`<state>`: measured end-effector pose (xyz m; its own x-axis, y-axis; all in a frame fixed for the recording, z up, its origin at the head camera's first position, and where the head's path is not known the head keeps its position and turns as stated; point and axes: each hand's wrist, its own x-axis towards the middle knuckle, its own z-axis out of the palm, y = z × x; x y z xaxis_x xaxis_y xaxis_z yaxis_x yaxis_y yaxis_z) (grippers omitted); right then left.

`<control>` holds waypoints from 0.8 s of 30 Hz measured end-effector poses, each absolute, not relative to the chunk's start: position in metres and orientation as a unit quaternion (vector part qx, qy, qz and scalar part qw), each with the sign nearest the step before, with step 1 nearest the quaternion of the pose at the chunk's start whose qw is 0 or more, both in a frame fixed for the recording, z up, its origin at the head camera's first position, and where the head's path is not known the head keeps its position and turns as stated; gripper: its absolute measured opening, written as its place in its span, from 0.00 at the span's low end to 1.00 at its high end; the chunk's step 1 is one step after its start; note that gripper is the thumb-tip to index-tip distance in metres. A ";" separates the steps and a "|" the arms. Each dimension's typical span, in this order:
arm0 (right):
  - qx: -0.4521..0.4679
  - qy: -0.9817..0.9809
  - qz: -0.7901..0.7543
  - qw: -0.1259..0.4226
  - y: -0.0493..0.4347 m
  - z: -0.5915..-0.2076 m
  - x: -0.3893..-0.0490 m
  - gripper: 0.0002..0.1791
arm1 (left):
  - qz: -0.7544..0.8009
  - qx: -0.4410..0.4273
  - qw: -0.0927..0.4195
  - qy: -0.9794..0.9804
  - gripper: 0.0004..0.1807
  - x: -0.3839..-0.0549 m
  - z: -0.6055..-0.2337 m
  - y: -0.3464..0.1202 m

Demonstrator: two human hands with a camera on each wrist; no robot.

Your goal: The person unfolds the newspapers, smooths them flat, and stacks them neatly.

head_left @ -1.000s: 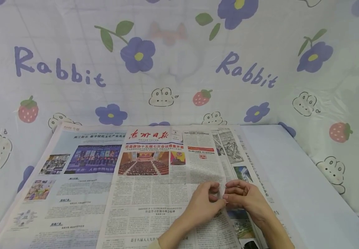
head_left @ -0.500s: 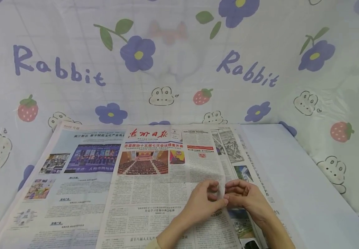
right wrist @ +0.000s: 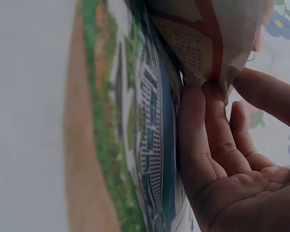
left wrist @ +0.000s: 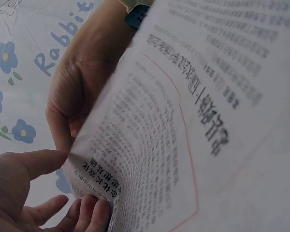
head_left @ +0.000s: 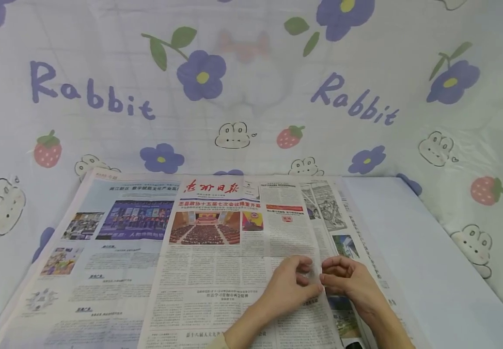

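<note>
A printed newspaper [head_left: 216,271] with a red masthead lies over other sheets in the head view. At its right edge, my left hand [head_left: 288,286] pinches the page with thumb and curled fingers. Facing it, my right hand [head_left: 352,281] holds the same edge, its thumb close to the left thumb. In the left wrist view, the page [left wrist: 150,121] bulges up beside the left fingers [left wrist: 89,212], some of which are cut off by the frame. The right wrist view shows the right fingers [right wrist: 193,116] behind the raised edge and the thumb in front.
Another newspaper sheet [head_left: 112,261] with colour photos spreads on the left. More printed sheets [head_left: 340,232] stick out beneath on the right, beside the white tabletop [head_left: 417,252]. A patterned rabbit-and-flower curtain [head_left: 251,106] stands behind the table. A small dark object [head_left: 353,345] shows at the bottom edge.
The head view has shifted slightly, so everything sits a little further right in it. Both hands stay at the page edge with hardly any movement.
</note>
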<state>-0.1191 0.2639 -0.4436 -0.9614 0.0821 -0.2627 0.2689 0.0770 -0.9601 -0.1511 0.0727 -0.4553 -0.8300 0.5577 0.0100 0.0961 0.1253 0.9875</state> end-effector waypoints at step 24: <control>0.059 0.779 -0.619 0.073 0.265 -0.448 -0.118 0.13 | 0.489 0.320 0.077 0.808 0.11 -0.147 -0.441 0.070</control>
